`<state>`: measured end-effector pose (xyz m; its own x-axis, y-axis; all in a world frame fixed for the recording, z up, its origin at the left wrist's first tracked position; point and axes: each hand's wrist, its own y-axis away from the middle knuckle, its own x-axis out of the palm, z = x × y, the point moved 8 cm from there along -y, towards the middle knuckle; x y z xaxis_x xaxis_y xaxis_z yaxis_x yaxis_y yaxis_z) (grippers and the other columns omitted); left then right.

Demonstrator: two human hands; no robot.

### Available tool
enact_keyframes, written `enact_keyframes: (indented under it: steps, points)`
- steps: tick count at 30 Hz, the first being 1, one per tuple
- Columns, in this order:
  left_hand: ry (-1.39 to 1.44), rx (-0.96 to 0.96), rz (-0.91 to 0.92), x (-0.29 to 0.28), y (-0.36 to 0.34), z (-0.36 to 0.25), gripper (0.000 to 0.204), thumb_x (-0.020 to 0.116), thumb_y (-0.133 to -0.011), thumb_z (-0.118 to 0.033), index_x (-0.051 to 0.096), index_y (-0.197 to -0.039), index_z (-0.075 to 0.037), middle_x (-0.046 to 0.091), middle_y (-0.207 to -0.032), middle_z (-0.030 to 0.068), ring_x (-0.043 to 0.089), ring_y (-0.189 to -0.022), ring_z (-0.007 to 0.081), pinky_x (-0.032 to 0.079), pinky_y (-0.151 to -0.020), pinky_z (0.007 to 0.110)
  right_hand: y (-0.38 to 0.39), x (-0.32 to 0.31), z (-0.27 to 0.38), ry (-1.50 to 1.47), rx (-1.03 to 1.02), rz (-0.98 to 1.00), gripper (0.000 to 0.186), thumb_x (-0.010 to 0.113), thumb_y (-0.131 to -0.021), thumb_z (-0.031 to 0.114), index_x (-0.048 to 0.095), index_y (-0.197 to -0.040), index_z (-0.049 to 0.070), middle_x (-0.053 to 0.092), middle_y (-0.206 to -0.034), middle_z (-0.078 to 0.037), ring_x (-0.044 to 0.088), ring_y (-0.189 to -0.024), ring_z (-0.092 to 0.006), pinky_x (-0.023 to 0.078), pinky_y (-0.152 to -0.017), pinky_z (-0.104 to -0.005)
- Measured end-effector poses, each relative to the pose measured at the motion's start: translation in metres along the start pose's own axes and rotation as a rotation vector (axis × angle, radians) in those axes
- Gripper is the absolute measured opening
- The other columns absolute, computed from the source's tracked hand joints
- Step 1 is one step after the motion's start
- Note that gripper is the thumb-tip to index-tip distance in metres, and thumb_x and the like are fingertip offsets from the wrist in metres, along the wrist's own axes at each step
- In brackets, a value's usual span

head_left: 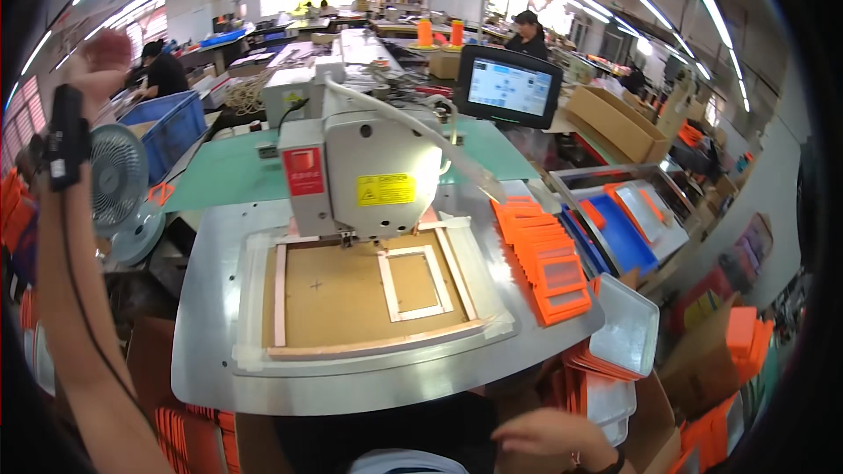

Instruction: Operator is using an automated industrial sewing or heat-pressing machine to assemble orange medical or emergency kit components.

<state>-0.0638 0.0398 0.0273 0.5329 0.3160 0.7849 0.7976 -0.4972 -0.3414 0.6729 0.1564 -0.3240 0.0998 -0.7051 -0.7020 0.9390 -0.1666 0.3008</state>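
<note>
My left hand (104, 66) is raised at the upper left, fingers loosely curled with nothing visible in them; a black device is strapped on its wrist, beside a fan (117, 175). My right hand (536, 434) is low at the bottom right, open, below the metal plate (215, 316). A grey industrial sewing machine (369, 158) stands over a tan template board (325, 298) with pale strips forming a smaller rectangle under its head. A spread stack of orange framed pieces (549, 276) lies on the plate's right side.
A touchscreen (505, 88) stands behind right, near a cardboard box (615, 123) and a blue tray (615, 233). A blue crate (176, 136) is left. Orange-and-silver pieces (619, 329) are piled below right. Co-workers (527, 35) (162, 75) are farther back.
</note>
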Motion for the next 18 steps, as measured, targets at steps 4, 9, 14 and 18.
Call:
enact_keyframes:
  steps: [4, 9, 14, 18]
  points:
    - [-0.069, -0.127, -0.047, 0.016, 0.107, 0.12, 0.011, 0.059, -0.09, -0.012, 0.069, -0.091, -0.008, 0.066, -0.072, 0.0045, 0.066, -0.071, 0.0204, 0.057, -0.076, 0.04, 0.01, -0.129, 0.03, 0.171, 0.08, -0.51, 0.022, 0.07, -0.088, 0.022, 0.071, -0.102, 0.006, 0.07, -0.088, -0.009, 0.068, -0.081, -0.0292, 0.053, -0.073, -0.0362]
    - [-0.53, -0.509, -0.007, -0.016, 0.208, 0.236, 0.012, 0.06, -0.091, -0.013, 0.068, -0.096, -0.007, 0.064, -0.072, 0.0005, 0.061, -0.064, 0.0143, 0.055, -0.067, 0.029, -0.002, -0.245, -0.014, 0.27, 0.191, -0.937, 0.018, 0.073, -0.081, 0.018, 0.067, -0.089, 0.002, 0.065, -0.078, -0.013, 0.063, -0.07, -0.029, 0.05, -0.066, -0.0386]
    - [-1.364, -0.491, 0.766, 0.002, 0.297, 0.319, 0.026, 0.063, -0.089, -0.017, 0.069, -0.103, 0.003, 0.07, -0.092, 0.0094, 0.064, -0.074, 0.016, 0.052, -0.071, 0.028, 0.014, -0.272, -0.066, 0.567, 0.405, -0.884, 0.017, 0.071, -0.078, 0.014, 0.065, -0.088, 0.003, 0.064, -0.081, -0.011, 0.064, -0.079, -0.0323, 0.05, -0.071, -0.0414]
    - [-1.548, -0.305, 0.969, 0.017, 0.332, 0.325, 0.036, 0.065, -0.085, -0.019, 0.067, -0.115, 0.002, 0.066, -0.106, 0.0168, 0.064, -0.094, 0.0295, 0.051, -0.088, 0.038, 0.006, -0.242, -0.086, 0.489, 0.408, -0.771, 0.032, 0.074, -0.074, 0.014, 0.064, -0.103, 0.003, 0.063, -0.103, -0.012, 0.064, -0.093, -0.0326, 0.05, -0.08, -0.04]
